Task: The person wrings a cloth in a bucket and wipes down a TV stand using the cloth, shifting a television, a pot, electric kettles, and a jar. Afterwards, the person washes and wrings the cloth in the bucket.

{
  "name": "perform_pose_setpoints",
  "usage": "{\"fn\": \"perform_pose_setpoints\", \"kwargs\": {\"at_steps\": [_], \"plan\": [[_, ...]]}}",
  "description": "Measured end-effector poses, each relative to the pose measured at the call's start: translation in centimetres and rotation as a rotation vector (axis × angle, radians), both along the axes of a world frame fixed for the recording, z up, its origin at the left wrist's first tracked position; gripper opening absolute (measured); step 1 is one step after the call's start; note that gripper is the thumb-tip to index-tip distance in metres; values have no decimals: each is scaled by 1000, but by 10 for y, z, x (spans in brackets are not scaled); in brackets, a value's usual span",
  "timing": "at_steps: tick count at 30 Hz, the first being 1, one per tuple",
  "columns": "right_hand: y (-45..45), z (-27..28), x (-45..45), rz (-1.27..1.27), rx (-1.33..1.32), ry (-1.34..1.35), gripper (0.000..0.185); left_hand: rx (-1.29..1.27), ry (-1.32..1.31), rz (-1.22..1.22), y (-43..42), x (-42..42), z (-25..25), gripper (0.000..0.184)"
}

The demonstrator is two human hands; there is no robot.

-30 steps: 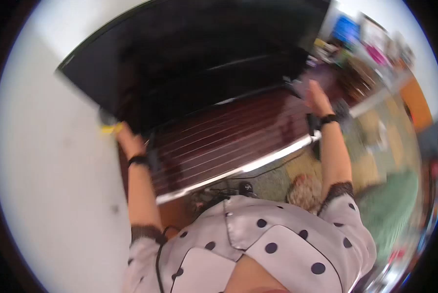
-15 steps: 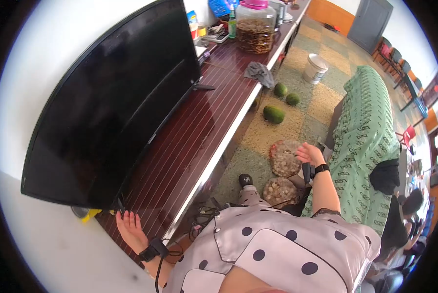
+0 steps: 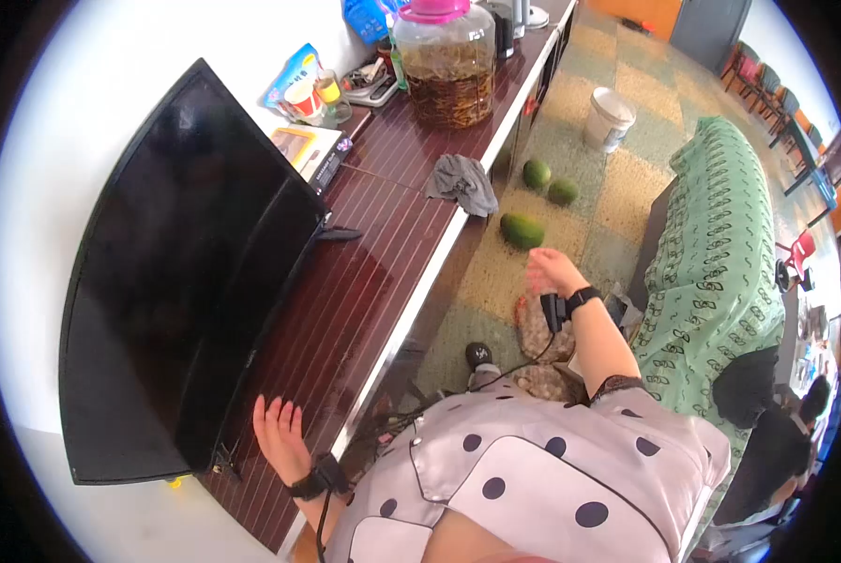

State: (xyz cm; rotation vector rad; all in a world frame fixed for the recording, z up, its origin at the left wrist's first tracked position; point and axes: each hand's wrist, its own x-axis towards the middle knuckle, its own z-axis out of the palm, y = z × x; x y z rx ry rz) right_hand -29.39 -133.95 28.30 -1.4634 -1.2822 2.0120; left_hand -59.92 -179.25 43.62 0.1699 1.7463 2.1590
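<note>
Drawn back in the last half-second from the television (image 3: 195, 272) standing on the striped table (image 3: 383, 235), my left hand (image 3: 282, 439) extends open, empty fingers over that surface (contact, I cannot tell). My right hand (image 3: 556, 272), loosely open, hangs past its edge above the floor (image 3: 486, 281); a grey cloth (image 3: 462, 184) drapes that edge.

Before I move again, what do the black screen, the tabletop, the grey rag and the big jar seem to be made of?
Black screen: probably plastic, smooth, with a faint sheen.
Tabletop: perhaps varnished wood or laminate; dark red, pale-lined, softly shiny.
Grey rag: likely fabric, matte, lying in crumpled folds.
Big jar: glass or clear plastic, glossy; its contents show through.
</note>
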Motion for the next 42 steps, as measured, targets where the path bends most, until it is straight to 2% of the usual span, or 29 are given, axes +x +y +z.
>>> {"fn": "perform_pose_setpoints", "kwargs": {"at_steps": [3, 6, 9, 14, 23, 29, 32, 39, 42], "plan": [[30, -4, 8, -61, -22, -2, 37, 7, -44, -14, 48, 7, 14, 44], [52, -16, 41, -98, -24, -39, 41, -24, -36, -68, 74, 16, 14, 43], [47, -25, 67, -191, -14, -51, 45, -129, -30, -126, 95, 9, 6, 42], [21, -31, 122, -292, -91, -120, 45, -65, -27, -240, 131, 4, 0, 41], [-36, 1, 163, -439, -20, -133, 49, -86, 3, -369, 136, -3, -1, 35], [-56, -17, 163, -407, -94, -109, 44, -143, -20, -359, 128, 7, -11, 34], [-31, -4, 141, -385, -58, -69, 42, -133, -1, -313, 130, 1, -7, 34], [89, 38, 53, -182, 236, -90, 35, -122, 19, -189, 176, -5, -15, 31], [147, 26, 28, -12, 398, -136, 38, -152, -30, -199, 221, 1, -19, 31]]}}
